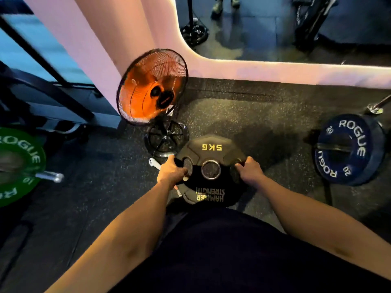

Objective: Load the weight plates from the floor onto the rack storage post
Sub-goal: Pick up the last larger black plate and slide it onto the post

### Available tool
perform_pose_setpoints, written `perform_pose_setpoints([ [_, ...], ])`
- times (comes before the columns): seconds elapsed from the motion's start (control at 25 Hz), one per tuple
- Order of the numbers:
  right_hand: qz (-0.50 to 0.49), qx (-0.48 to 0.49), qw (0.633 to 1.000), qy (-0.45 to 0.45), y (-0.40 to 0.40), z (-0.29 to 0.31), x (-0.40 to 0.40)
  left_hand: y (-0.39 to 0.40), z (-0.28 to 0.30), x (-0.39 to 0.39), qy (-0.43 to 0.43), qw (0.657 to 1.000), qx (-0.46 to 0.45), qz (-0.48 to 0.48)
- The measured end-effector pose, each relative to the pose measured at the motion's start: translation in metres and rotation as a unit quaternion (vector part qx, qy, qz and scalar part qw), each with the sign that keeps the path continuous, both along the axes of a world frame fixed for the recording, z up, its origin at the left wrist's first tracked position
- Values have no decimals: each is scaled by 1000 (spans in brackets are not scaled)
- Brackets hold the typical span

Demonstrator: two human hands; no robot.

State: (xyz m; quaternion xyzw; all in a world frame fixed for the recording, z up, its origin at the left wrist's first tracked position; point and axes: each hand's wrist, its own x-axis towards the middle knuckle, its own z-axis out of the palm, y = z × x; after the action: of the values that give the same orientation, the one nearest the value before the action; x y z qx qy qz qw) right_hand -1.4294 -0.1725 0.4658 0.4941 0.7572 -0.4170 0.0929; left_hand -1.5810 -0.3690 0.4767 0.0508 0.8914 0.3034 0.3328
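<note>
Two hands on one plate (211, 166): left hand (171, 171) grips the left grip slot, fingers curled through it; right hand (249, 170) grips the right slot the same way. Plate is black, marked 5KG, lying roughly flat and low in front of the person's legs, over the rubber floor (254, 115). Can't tell whether it's lifted clear or resting on the floor.

Handling, my read:
- 5 kg is light for a two-hand carry, one hand would likely manage.
- Rigid, looks rubber or urethane coated, so decent friction and not fragile. A drop risks toes, not the plate.
- Slots are the right hold. Gripping the rim would be weaker.
- Centre bore (211, 169) is unobstructed. Plate has to tip upright so the bore lines up with the post.

Rack post isn't identifiable in view, so the carry direction is unknown.

Nearby hazards:
- Fan (152, 85) with its base (167, 137) just beside the plate's far-left edge.
- A white plug or cable (154, 163) on the floor near the left hand, partly under the plate.
- Blue plate (349, 149) on a bar, well to the right.
- Green plate (19, 166) on a bar, well to the left.

Both of those look loaded on bars, not loose, and they'll be much heavier than this one.
</note>
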Motion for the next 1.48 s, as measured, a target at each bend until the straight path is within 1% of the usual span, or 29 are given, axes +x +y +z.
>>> perform_pose_setpoints([
  [0.16, -38, 1, 999, -12, 43, -13, -85, 57, -15, -99, 4, 997, -46, -61],
  [0.32, -112, -9, 993, -20, 84, -19, -164, 127, -18, -207, 43, 984, -87, -151],
  [0.44, -179, -22, 983, -34, 115, -12, -204, 186, -11, -268, 56, 970, -92, -220],
  [0.64, -260, -26, 965, -12, 179, -9, -234, 289, -9, -321, 45, 947, -84, -307],
  [0.72, -286, -26, 958, -1, 208, -10, -236, 336, -10, -330, 39, 935, -77, -343],
  [0.84, -348, -21, 937, 0, 243, -6, -228, 402, -7, -330, 33, 912, -65, -404],
  [0.96, -424, -23, 905, 0, 268, -1, -214, 468, 2, -316, 34, 883, -47, -466],
  [1.04, -484, -23, 875, 2, 276, 7, -203, 507, 13, -301, 35, 854, -27, -519],
  [1.12, -545, 0, 838, 10, 282, 19, -190, 543, 22, -281, 34, 819, -7, -573],
  [1.24, -617, 61, 784, 13, 292, 41, -171, 593, 41, -245, 50, 774, 26, -631],
  [1.32, -658, 112, 745, 4, 301, 63, -159, 626, 63, -220, 74, 736, 57, -670],
  [1.48, -701, 221, 678, -11, 325, 111, -133, 680, 114, -169, 117, 661, 168, -722],
])
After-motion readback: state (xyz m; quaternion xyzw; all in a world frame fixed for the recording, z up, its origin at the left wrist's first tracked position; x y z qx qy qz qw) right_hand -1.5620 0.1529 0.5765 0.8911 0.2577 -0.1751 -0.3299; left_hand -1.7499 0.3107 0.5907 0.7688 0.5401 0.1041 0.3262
